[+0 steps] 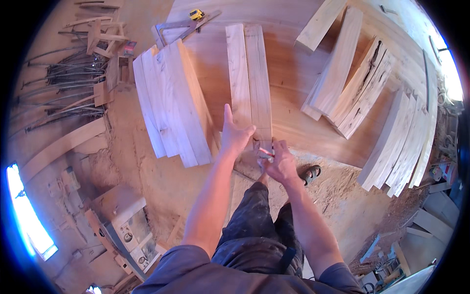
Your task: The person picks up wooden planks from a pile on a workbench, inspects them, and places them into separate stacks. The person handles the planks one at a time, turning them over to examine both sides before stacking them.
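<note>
Two long pale wooden boards lie side by side before me on a broad wooden worktop (196,63), a left board (238,68) and a right board (258,78). My left hand (237,136) rests at the near end of the left one, thumb and forefinger spread wide; its other fingers are mostly hidden. Beside it, at the right board's near end, my right hand (282,162) pinches a slim red-and-white stick that looks like a pencil (266,153). Faint lines cross the right board close to the hands.
Stacked boards (171,103) stand close on the left; more timber (338,63) and another stack (399,142) lie right. A yellow tape measure (196,14) and a metal square (171,25) sit at the far edge. Metal rods (68,88) and a machine (128,230) occupy the left floor.
</note>
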### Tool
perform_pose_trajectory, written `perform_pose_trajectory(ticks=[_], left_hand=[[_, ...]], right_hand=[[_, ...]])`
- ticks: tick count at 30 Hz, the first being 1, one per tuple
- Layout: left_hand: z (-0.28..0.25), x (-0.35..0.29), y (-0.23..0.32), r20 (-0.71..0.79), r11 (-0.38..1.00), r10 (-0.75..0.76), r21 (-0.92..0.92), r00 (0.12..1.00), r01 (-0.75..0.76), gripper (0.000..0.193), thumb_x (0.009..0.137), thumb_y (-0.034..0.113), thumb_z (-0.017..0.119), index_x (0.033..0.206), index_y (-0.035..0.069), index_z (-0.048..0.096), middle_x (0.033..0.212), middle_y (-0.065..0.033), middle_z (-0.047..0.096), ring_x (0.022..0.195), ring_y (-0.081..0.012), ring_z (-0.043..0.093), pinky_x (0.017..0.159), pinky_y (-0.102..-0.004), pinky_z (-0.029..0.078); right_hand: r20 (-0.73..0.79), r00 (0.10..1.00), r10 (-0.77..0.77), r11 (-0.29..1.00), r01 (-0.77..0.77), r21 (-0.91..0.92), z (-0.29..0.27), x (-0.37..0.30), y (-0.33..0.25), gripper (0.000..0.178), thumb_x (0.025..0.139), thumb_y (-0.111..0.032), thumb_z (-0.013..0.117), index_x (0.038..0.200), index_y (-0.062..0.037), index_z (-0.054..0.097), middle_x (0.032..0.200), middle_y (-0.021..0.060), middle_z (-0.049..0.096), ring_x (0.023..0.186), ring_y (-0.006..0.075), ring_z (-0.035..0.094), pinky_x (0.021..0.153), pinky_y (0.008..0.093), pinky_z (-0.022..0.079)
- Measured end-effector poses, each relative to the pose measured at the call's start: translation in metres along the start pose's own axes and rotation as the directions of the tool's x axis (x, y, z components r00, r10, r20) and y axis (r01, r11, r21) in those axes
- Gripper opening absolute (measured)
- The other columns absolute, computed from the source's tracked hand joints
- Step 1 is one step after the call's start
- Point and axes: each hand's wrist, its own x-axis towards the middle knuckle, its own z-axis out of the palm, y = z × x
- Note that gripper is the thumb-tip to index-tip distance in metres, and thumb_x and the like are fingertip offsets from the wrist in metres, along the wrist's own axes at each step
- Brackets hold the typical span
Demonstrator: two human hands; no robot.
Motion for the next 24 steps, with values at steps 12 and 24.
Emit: perform_pose_trajectory(ticks=[12, 24], left_hand=[[0.058, 0.038, 0.043, -0.286, 0.833, 0.297, 0.544, 0.911, -0.101, 0.11, 0.073, 0.046, 0.086, 0.153, -0.004, 0.029, 0.139, -0.033, 0.04, 0.13, -0.0505, 0.039, 0.112, -0.0567, 0.032], [0.062, 0.042, 0.045, -0.297, 0.776, 0.219, 0.63, 0.93, 0.019, 0.103, 0.071, 0.05, 0.081, 0.149, -0.001, 0.037, 0.133, -0.0278, 0.039, 0.12, -0.0447, 0.043, 0.106, -0.0522, 0.036]], right_hand=[[0.045, 0.916, 0.398, 0.89, -0.398, 0.222, -0.038, 0.022, 0.01, 0.052, 0.087, -0.012, 0.073, 0.136, 0.0015, 0.062, 0.098, 0.0127, 0.069, 0.089, 0.0171, 0.064, 0.081, 0.0325, 0.052], [-0.007, 0.929, -0.371, 0.869, 0.345, -0.356, -0.092, 0.15, -0.096, 0.054, 0.087, -0.005, 0.064, 0.139, -0.0192, 0.064, 0.104, 0.0165, 0.065, 0.099, 0.0353, 0.068, 0.083, 0.0449, 0.057]])
